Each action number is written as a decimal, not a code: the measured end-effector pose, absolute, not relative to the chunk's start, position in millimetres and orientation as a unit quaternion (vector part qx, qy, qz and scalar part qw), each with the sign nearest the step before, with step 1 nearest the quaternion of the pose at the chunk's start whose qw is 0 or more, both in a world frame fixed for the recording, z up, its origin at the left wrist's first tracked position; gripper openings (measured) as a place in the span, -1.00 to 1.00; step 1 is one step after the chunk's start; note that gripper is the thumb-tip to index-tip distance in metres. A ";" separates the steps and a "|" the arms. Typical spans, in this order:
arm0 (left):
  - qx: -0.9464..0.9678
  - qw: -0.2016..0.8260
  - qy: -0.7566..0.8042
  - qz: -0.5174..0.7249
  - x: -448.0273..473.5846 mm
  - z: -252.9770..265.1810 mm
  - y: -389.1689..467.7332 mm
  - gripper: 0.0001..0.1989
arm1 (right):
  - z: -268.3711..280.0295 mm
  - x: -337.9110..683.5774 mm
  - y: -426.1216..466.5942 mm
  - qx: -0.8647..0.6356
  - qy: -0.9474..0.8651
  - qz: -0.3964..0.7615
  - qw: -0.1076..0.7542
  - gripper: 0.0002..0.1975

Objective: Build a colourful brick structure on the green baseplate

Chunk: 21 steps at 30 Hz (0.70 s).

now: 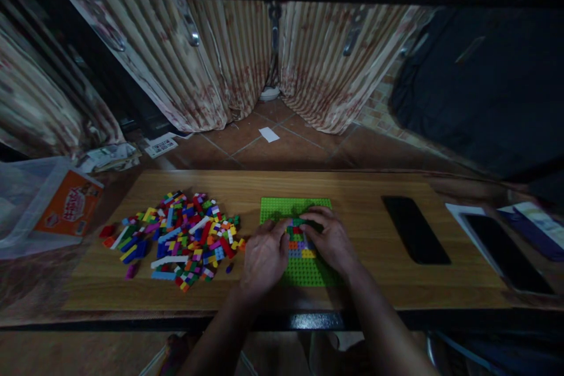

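Observation:
A bright green studded baseplate [311, 277] lies in front of me on the wooden board, with a small block of coloured building bricks [294, 245] on it, in red, orange, purple, blue and yellow. At the far side of this block, a dark green building brick [298, 222] shows between my fingertips. My right hand [331, 242] reaches in from the right, thumb and forefinger pinched at that brick. From the left, my left hand [265, 254] rests over the baseplate's edge with its fingers bent together, fingertips beside the same brick; whatever it grips is hidden.
Loose bricks [194, 241] lie in a wide pile left of the baseplate. A black phone [415, 229] is on the wooden board [361, 194] at right, with another dark device [509, 252] beyond. A clear plastic bin [30, 205] stands far left; striped curtains [233, 59] hang behind.

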<state>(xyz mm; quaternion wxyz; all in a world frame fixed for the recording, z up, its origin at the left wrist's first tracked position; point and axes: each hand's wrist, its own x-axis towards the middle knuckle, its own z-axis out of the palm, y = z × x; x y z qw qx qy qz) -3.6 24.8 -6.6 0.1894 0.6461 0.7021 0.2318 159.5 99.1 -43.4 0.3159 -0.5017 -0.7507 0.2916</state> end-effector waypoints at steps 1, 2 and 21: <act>0.659 0.169 0.703 0.207 -3.2 -7.6 25.0 -0.63 | -43.7 159.4 99.3 -0.500 -0.752 0.290 0.316 -0.82; 0.669 0.152 0.703 0.187 -3.0 -8.4 25.2 -0.62 | -44.0 159.4 99.6 -0.498 -0.753 0.290 0.318 -0.82; 0.718 0.063 0.693 0.015 16.6 1.8 29.6 -0.54 | -37.0 154.4 104.4 -0.522 -0.768 0.266 0.258 -0.82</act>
